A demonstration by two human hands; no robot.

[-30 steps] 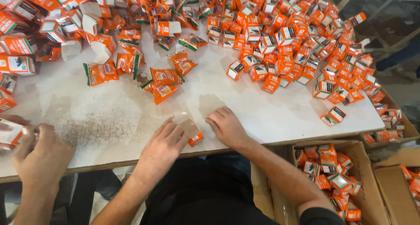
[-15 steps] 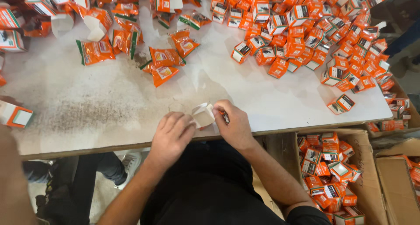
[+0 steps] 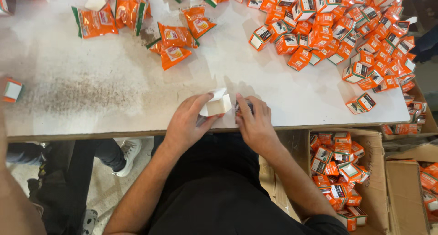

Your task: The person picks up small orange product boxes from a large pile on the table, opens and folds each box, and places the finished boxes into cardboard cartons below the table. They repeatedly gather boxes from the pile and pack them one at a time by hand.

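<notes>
Both forearms enter from the lower edge and converge toward the centre, bare from the elbow down. The left hand (image 3: 187, 121) is palm-down, wrist slightly raised, with the thumb and the fingers (image 3: 203, 100) curled in a pinch grip that is closed around a small item. The right hand (image 3: 254, 123) lies just beside it, palm-down, knuckles up, fingers flexed and bunched inward toward the left hand; whether its grip is closed on anything cannot be determined. The two hands are near each other, fingertips almost meeting, not overlapping.
</notes>
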